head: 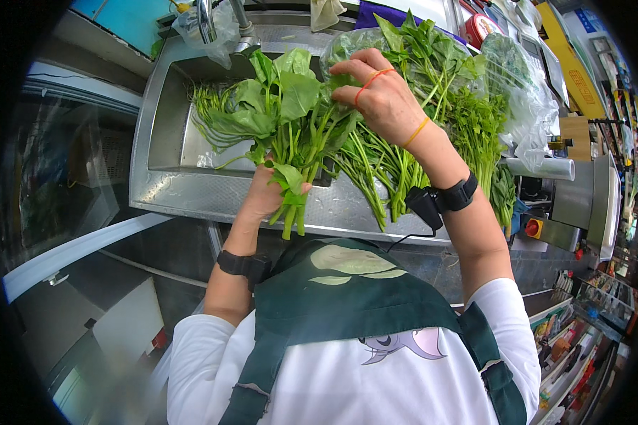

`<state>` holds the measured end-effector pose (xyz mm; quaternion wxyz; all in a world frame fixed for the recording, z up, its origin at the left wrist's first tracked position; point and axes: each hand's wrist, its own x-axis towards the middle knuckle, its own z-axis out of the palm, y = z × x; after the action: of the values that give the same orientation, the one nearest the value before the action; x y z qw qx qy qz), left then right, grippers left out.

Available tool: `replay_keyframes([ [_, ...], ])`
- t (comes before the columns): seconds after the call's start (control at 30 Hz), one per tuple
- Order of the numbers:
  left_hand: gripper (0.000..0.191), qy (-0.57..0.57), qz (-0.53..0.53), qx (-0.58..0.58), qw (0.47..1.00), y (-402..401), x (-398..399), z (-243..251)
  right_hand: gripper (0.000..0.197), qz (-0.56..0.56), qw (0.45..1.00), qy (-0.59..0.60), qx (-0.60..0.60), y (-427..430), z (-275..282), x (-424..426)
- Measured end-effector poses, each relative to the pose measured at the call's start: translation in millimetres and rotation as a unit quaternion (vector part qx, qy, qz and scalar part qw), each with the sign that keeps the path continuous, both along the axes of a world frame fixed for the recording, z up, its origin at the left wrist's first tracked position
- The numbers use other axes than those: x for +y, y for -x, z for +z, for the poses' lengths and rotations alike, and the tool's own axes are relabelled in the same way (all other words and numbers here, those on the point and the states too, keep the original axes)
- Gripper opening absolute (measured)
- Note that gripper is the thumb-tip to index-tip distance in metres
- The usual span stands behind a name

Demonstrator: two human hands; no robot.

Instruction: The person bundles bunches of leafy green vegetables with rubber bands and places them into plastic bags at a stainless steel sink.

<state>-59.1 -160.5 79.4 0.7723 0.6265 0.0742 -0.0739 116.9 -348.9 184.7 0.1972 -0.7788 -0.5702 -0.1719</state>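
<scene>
My left hand (268,188) is closed around the stems of a bunch of leafy greens (297,106), held upright over the front rim of a steel sink (162,186). My right hand (377,95) is raised at the right side of the bunch, fingers bent, with an orange-red rubber band (369,87) looped over its fingers. A yellow band circles the right wrist. Whether the right fingertips touch the leaves cannot be told. Under and beside the right hand, more long-stemmed greens (369,172) lie on the steel drainboard (329,212).
Thin-stemmed greens (212,111) lie in the sink basin below the faucet (206,24). Leafy bunches (473,127) and clear plastic bags (531,117) crowd the drainboard's right side. A plastic roll (542,168) lies beyond, near a red-and-yellow switch (534,228).
</scene>
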Motion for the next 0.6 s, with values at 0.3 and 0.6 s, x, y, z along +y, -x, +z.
replay_keyframes([
  [0.3,0.037,-0.066,0.012,-0.071,0.995,1,0,-6,0.013,0.015,0.999,0.033,-0.03,-5,-10,-13],
  [0.6,0.039,-0.047,-0.006,-0.03,0.998,-2,3,-8,0.017,-0.142,0.985,0.066,-0.073,-22,-24,-29],
])
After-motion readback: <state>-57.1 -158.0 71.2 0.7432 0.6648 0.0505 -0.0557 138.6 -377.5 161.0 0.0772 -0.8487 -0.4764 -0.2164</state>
